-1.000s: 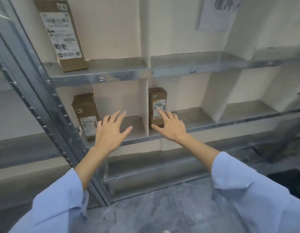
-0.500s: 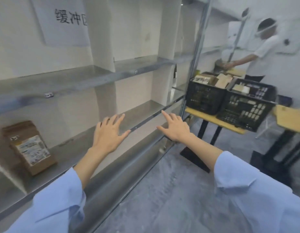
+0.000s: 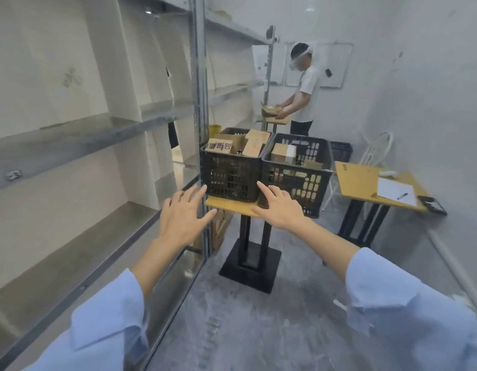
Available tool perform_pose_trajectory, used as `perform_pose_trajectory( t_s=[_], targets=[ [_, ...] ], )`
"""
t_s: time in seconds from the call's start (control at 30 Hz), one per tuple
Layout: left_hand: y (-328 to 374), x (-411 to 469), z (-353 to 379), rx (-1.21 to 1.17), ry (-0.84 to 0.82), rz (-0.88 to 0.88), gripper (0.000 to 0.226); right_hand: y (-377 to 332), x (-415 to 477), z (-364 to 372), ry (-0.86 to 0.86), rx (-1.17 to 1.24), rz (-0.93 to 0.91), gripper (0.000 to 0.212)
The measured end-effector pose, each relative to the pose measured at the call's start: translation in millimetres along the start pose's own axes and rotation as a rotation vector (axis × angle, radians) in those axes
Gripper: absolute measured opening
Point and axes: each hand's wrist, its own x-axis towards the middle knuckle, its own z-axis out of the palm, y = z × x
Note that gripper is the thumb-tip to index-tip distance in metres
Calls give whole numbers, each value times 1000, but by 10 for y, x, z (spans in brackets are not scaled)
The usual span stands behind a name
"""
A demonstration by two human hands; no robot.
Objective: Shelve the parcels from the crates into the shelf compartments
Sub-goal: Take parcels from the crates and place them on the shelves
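Two black plastic crates stand side by side on a small wooden table (image 3: 226,204) ahead of me. The left crate (image 3: 232,175) holds several brown cardboard parcels (image 3: 254,143). The right crate (image 3: 299,180) holds a few parcels (image 3: 282,153). My left hand (image 3: 182,215) and my right hand (image 3: 278,208) are both held out in the air with fingers spread, holding nothing, short of the crates. The metal shelf (image 3: 79,140) with white dividers runs along my left; the compartments in view are bare.
Another person (image 3: 304,87) in a white shirt handles boxes at a far small table. A second wooden table (image 3: 365,183) with paper, a pen and a dark phone stands at the right, a white chair behind it. The shelf's metal upright (image 3: 199,103) stands just left of the crates.
My view has swung right, from the shelf with its shelved parcels to the crates. Both hands stay open and raised in front of me, and the crates are now nearer.
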Motion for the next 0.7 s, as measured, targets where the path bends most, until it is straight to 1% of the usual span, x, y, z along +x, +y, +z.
perform_pose_trajectory(
  t_s=[0.3,0.43,0.7],
  targets=[
    [700,1704,873,-43,-25,177,70,1067,1074,46,79,50,156,74],
    [885,2545,1250,-64,-19,265,70,1478,1762,32,97,45,231,75],
    [1219,4094,1869,-130,-33,363,70,2231,2955,-18,122,49,339,75]
  ],
)
